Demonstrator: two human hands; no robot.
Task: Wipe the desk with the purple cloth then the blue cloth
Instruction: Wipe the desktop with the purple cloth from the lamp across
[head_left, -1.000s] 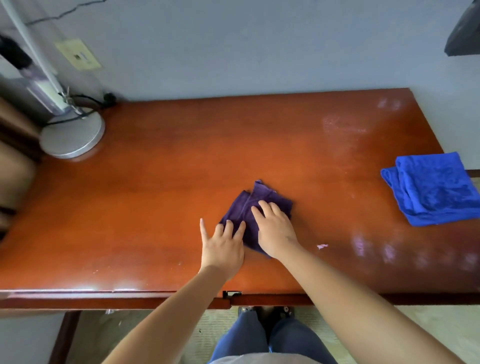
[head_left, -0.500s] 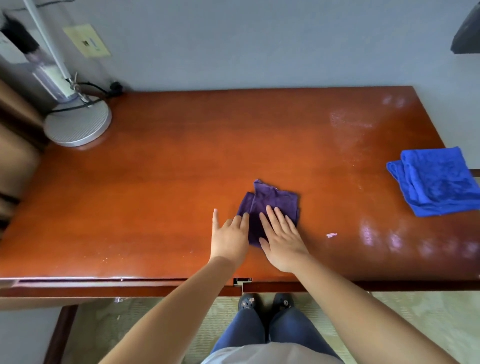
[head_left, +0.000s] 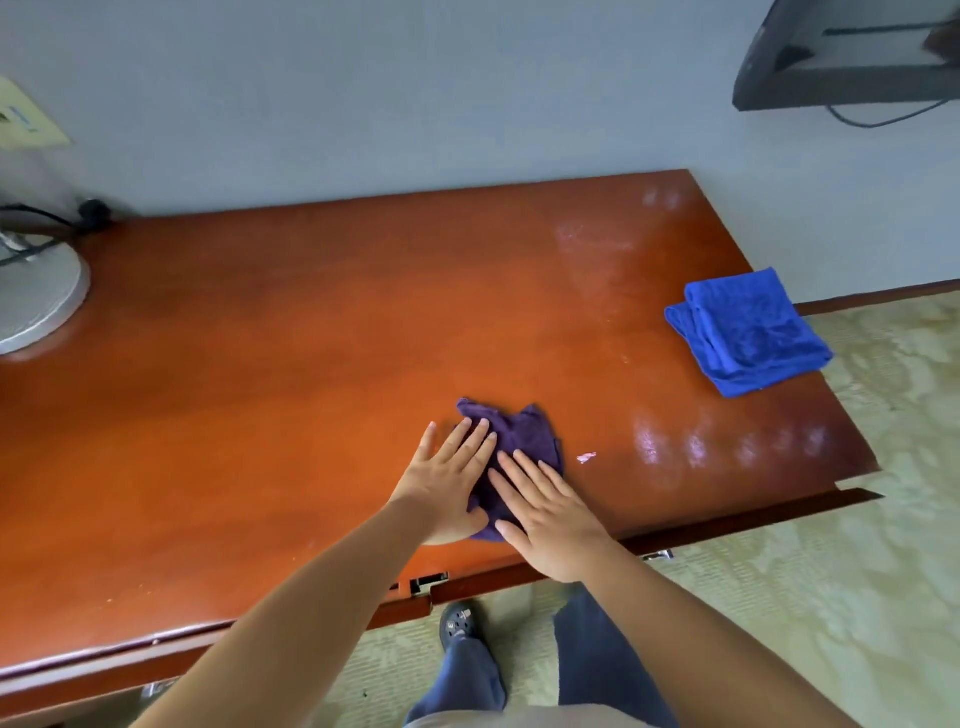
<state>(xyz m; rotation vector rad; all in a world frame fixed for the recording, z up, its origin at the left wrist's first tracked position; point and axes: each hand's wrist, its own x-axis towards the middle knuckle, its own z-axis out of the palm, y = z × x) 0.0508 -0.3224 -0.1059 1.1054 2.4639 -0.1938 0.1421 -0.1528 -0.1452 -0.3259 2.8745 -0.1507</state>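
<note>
The purple cloth (head_left: 524, 436) lies crumpled on the red-brown desk (head_left: 260, 389), near its front edge and right of the middle. My left hand (head_left: 447, 483) rests flat on the cloth's left part, fingers spread, thumb at its near edge. Beside it, my right hand (head_left: 545, 514) presses flat on the cloth's right and near part, fingers straight. Neither hand grips the cloth, and much of it is hidden under them. At the desk's right edge the blue cloth (head_left: 748, 332) lies folded, away from both hands.
A small pink scrap (head_left: 587, 457) lies just right of the purple cloth. A round grey lamp base (head_left: 36, 296) with cables and a black plug (head_left: 93, 210) sits at the far left. A dark shelf-like object (head_left: 841, 57) hangs on the wall, upper right.
My left hand has slid from beside the purple cloth onto it, and the cloth has bunched up a little. The view has swung rightwards, so the lamp is nearly out of frame.
</note>
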